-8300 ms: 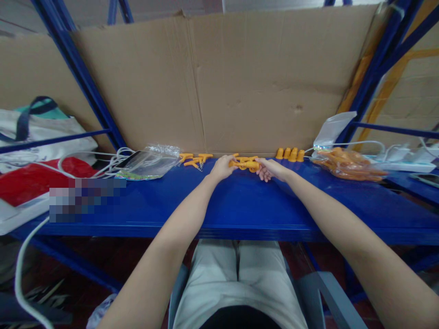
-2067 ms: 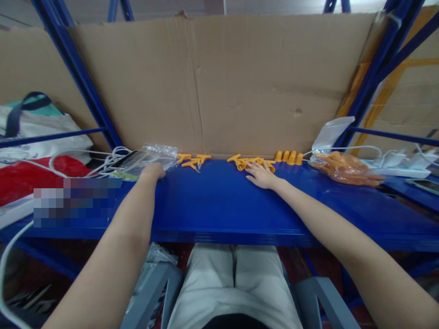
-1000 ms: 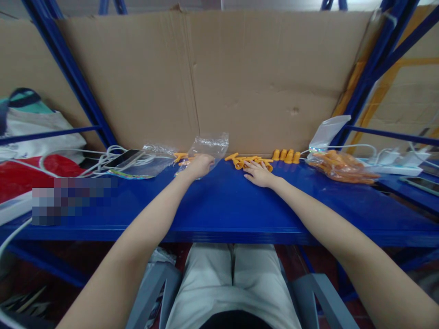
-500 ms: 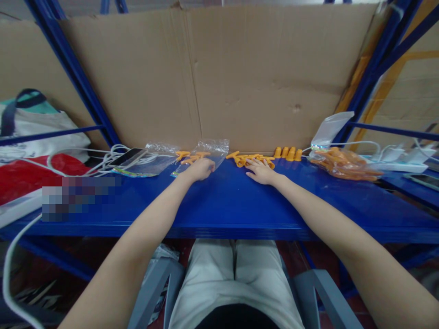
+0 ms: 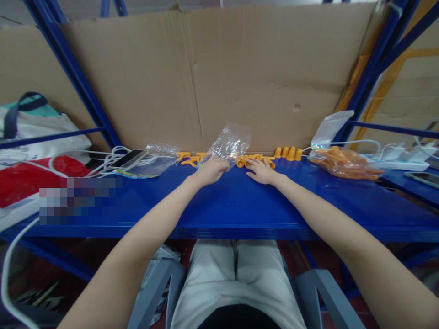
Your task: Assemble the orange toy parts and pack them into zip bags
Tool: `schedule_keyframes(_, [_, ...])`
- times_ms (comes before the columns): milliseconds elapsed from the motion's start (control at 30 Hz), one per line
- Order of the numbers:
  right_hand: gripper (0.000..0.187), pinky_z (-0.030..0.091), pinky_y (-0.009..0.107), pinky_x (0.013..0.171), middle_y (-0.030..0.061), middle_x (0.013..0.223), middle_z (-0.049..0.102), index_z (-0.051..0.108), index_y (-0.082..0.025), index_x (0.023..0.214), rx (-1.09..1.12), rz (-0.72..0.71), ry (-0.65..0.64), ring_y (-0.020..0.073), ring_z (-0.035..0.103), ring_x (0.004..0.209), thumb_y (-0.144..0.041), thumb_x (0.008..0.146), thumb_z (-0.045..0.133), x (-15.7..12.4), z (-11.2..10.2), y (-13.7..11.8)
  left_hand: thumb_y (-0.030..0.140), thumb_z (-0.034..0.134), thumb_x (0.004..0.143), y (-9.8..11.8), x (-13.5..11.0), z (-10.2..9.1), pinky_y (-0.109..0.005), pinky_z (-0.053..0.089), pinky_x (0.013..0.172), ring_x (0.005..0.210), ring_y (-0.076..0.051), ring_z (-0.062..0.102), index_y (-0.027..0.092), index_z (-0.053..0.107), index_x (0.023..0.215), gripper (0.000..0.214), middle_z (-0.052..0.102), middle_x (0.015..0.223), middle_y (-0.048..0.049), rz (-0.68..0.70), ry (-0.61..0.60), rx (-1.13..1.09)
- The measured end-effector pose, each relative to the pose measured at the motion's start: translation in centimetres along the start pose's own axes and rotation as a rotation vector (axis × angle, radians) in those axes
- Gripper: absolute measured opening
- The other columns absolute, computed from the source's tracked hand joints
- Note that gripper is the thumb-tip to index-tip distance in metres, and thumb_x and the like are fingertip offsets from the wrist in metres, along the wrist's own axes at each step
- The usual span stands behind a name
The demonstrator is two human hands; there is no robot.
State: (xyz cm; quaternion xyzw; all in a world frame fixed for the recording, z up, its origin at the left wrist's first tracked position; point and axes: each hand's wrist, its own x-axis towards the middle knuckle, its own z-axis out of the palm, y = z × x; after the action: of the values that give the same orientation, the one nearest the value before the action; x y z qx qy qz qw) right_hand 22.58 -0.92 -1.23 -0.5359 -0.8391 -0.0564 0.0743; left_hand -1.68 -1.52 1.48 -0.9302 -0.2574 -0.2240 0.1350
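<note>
My left hand (image 5: 213, 171) is closed on a clear plastic bag (image 5: 230, 142), which stands up crinkled above the fingers. Just left of that hand lie several orange Y-shaped plastic pieces (image 5: 188, 158). My right hand (image 5: 259, 171) rests with its fingers spread on a cluster of orange plastic pieces (image 5: 241, 161), some with round hollow ends; the hand partly covers them. Farther right, several orange thimble-shaped caps (image 5: 288, 153) stand in a row at the cardboard.
A filled bag of orange parts (image 5: 343, 163) lies at the right, near a power strip (image 5: 398, 162). Left are another clear bag (image 5: 147, 167), a phone (image 5: 127, 158), coiled white cables (image 5: 106, 162) and a red bag (image 5: 37, 176). A cardboard wall (image 5: 267, 73) closes the back of the blue table (image 5: 219, 205).
My left hand has moved right with the clear bag, lifting it higher and uncovering the orange Y-shaped pieces at its left. My right hand has stayed in place.
</note>
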Motion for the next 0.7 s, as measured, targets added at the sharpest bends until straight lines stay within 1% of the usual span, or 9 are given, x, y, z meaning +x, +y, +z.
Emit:
schedule_keyframes(67, [0.049, 0.013, 0.063, 0.114, 0.0082, 0.156, 0.032, 0.051, -0.023, 0.141, 0.002, -0.008, 0.018, 0.0342, 0.023, 0.145, -0.037, 0.096, 0.037, 0.0, 0.1, 0.1, 0.004, 0.043, 0.077, 0.7, 0.3, 0.3, -0.036, 0.047, 0.088, 0.092, -0.019, 0.064, 0.018, 0.065, 0.078, 0.026, 0.07, 0.086, -0.0045, 0.016, -0.044, 0.014])
schedule_keyframes(167, [0.048, 0.015, 0.064, 0.114, 0.0096, 0.154, 0.037, 0.05, -0.023, 0.141, 0.0, -0.016, 0.037, 0.0332, 0.026, 0.144, -0.036, 0.097, 0.038, 0.1, 0.4, 0.2, 0.002, 0.043, 0.076, 1.1, 0.4, 0.5, -0.036, 0.045, 0.092, 0.097, -0.019, 0.064, 0.018, 0.066, 0.078, 0.029, 0.071, 0.091, -0.0058, -0.014, -0.105, 0.038])
schedule_keyframes(267, [0.047, 0.019, 0.065, 0.112, 0.0101, 0.153, 0.038, 0.05, -0.024, 0.141, -0.019, -0.043, 0.069, 0.033, 0.028, 0.143, -0.035, 0.096, 0.039, 0.2, 0.6, 0.4, 0.0, 0.042, 0.074, 0.8, 0.2, 0.5, -0.037, 0.044, 0.094, 0.099, -0.019, 0.064, 0.018, 0.067, 0.077, 0.031, 0.072, 0.093, -0.0067, -0.06, -0.139, 0.069])
schedule_keyframes(367, [0.046, 0.021, 0.065, 0.111, 0.0114, 0.152, 0.039, 0.051, -0.022, 0.139, -0.031, -0.055, 0.087, 0.0335, 0.029, 0.142, -0.034, 0.096, 0.04, 0.2, 0.7, 0.5, 0.001, 0.044, 0.071, 0.1, -0.1, 0.4, -0.033, 0.046, 0.087, 0.093, -0.02, 0.065, 0.017, 0.067, 0.075, 0.029, 0.071, 0.086, -0.0068, -0.1, -0.189, 0.103])
schedule_keyframes(433, [0.046, 0.02, 0.065, 0.111, 0.0122, 0.152, 0.04, 0.052, -0.02, 0.138, -0.028, -0.054, 0.088, 0.0339, 0.029, 0.142, -0.033, 0.095, 0.041, 0.2, 0.6, 0.5, 0.001, 0.045, 0.069, -0.2, -0.3, 0.1, -0.031, 0.047, 0.082, 0.087, -0.019, 0.065, 0.017, 0.068, 0.076, 0.029, 0.071, 0.083, -0.0067, -0.157, -0.247, 0.136])
schedule_keyframes(500, [0.046, 0.02, 0.065, 0.111, 0.0125, 0.15, 0.042, 0.052, -0.02, 0.138, -0.029, -0.057, 0.1, 0.0334, 0.032, 0.141, -0.032, 0.095, 0.041, 0.2, 0.5, 0.4, 0.002, 0.046, 0.069, -0.2, -0.4, -0.4, -0.03, 0.046, 0.081, 0.087, -0.019, 0.065, 0.018, 0.069, 0.078, 0.029, 0.072, 0.085, -0.0062, -0.236, -0.306, 0.176])
schedule_keyframes(600, [0.044, 0.022, 0.063, 0.111, 0.0138, 0.144, 0.049, 0.052, -0.018, 0.135, -0.061, -0.037, 0.13, 0.032, 0.036, 0.137, -0.029, 0.094, 0.043, 0.0, 0.3, 0.2, 0.004, 0.046, 0.073, 0.2, -0.5, -1.2, -0.032, 0.045, 0.085, 0.093, -0.02, 0.066, 0.019, 0.07, 0.083, 0.03, 0.073, 0.089, -0.0055, -0.359, -0.37, 0.24])
schedule_keyframes(700, [0.042, 0.023, 0.06, 0.111, 0.0152, 0.137, 0.054, 0.053, -0.018, 0.133, -0.109, 0.012, 0.16, 0.0313, 0.041, 0.133, -0.028, 0.094, 0.043, -0.1, 0.0, -0.1, 0.006, 0.047, 0.076, 0.6, -0.6, -2.2, -0.035, 0.045, 0.089, 0.1, -0.023, 0.066, 0.019, 0.07, 0.09, 0.031, 0.073, 0.095, -0.0072, -0.497, -0.392, 0.321])
